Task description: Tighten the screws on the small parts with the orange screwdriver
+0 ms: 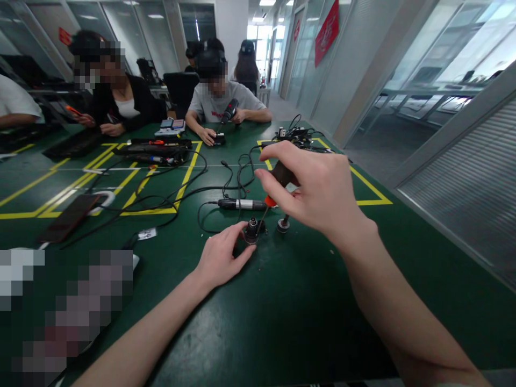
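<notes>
My right hand (310,185) is closed round a screwdriver (271,201) with a dark handle and an orange collar. Its thin shaft slants down to a small black round part (252,231) standing on the table. The thumb and fingers of my left hand (226,252) grip the base of that part from the left. Just right of it, a second small dark part with a metal stem (283,224) stands below my right hand. Behind them lies a black and silver pen-shaped tool (242,204) with a cord.
Black cables (193,189) run across the green table (306,301), which has yellow tape lines. A phone (66,217) lies at the left. More cables (296,134) are heaped behind my right hand. Across the table, a co-worker (229,102) holds a power drill (229,111); another person (116,102) sits at the left.
</notes>
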Tool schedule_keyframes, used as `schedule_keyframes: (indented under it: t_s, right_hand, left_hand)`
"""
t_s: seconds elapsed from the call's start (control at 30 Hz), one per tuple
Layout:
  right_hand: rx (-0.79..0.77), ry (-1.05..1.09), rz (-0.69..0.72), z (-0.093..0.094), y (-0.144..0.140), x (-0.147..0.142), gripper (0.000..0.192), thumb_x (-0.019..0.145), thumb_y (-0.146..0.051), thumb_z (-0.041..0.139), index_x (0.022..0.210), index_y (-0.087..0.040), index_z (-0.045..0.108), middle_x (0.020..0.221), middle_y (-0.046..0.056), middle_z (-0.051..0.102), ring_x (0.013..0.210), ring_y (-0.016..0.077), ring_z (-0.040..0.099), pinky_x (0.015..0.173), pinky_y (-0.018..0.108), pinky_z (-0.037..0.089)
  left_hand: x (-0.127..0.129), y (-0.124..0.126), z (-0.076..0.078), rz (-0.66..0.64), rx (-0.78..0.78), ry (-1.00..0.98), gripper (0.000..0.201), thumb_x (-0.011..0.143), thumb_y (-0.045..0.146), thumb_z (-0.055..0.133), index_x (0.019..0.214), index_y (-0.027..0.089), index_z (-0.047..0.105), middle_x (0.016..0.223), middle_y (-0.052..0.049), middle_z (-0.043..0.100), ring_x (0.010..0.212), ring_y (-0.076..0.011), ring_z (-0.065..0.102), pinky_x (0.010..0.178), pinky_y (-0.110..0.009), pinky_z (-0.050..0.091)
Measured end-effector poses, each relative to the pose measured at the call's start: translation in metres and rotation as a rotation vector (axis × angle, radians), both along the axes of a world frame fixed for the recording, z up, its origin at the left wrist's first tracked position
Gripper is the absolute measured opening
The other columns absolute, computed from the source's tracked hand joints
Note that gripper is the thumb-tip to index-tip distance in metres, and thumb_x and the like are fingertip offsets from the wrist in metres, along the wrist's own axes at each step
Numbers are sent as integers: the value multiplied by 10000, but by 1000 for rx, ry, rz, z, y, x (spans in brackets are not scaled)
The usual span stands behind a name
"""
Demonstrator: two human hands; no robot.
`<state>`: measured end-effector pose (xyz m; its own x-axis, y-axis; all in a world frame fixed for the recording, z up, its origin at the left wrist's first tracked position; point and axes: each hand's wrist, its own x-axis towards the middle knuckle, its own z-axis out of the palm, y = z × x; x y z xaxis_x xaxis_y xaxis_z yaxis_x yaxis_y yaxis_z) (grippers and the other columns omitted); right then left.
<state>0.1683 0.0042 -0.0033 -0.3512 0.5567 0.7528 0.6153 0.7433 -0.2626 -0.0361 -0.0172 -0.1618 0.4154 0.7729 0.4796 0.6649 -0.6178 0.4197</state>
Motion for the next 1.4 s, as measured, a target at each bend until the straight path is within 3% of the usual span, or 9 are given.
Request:
schedule_keyframes:
  t_s: [0.07, 0.27, 0.47, 0.7, 0.9, 1.03, 1.2, 1.4]
  right_hand:
    - [16, -30, -51, 0, 1, 2, 139, 951, -330, 637, 971, -204, 693, 659, -12, 628, 643, 174, 594, 597, 280, 371]
    - [-11, -134, 9, -1, -3, 3, 162, 954, -273, 592, 1086, -193, 639, 742, -17, 673, 573, 143, 597, 556, 263, 368]
    - [106, -169, -54, 1, -6, 4, 203, 1000, -391, 611, 948, -200, 654, 672, -6, 661, 585, 160, 634, 557, 270, 376]
    - [123, -130, 51, -1, -7, 1, 160, 973, -278, 510, 955, -202, 649, 694, -15, 644, 560, 147, 581, 557, 276, 386]
    - [113, -74, -1, -2, -3, 2, 204, 984, -366, 592, 856, -211, 627, 629, -32, 578, 528, 131, 532, 545, 277, 341]
    - [59, -60, 41, -2, -4, 0, 81, 970, -271, 570, 965, -210, 622, 709, -32, 606, 543, 124, 526, 555, 272, 359]
    - [34, -53, 91, -3, -4, -2, 103, 937, -242, 550, 1017, -209, 605, 736, -32, 613, 548, 127, 537, 553, 273, 370]
    - [76, -36, 32, -3, -3, -2, 152, 960, -335, 627, 863, -217, 616, 620, -44, 576, 520, 129, 535, 545, 272, 354]
  left_hand:
    - [1, -1, 2, 25, 30, -27, 363, 981, 434, 609, 1254, 201, 552, 875, -19, 708, 718, -188, 699, 683, -309, 572]
    - [3, -1, 2, 48, 181, -86, 284, 931, 447, 681, 983, 211, 531, 789, 16, 640, 615, -147, 617, 568, -260, 491]
    - [4, 1, -1, -24, 259, -122, 214, 953, 347, 680, 1058, 206, 558, 941, -30, 691, 703, -141, 661, 583, -236, 515]
    - [4, 1, 1, -9, 252, -119, 168, 953, 309, 685, 1041, 197, 597, 887, -19, 699, 696, -142, 672, 600, -240, 531]
    - [4, 2, 2, -53, 245, -141, 117, 963, 276, 671, 963, 188, 594, 883, -29, 708, 706, -139, 670, 580, -229, 512]
    - [4, 1, 1, -81, 211, -152, 119, 967, 242, 654, 891, 186, 581, 921, -50, 710, 762, -147, 685, 601, -225, 521]
    - [4, 0, 3, -85, 218, -145, 114, 974, 229, 636, 885, 185, 579, 929, -55, 709, 770, -152, 685, 612, -232, 529]
    - [4, 0, 2, -46, 136, -117, 131, 978, 280, 622, 1063, 184, 596, 949, -56, 695, 762, -174, 687, 615, -264, 554]
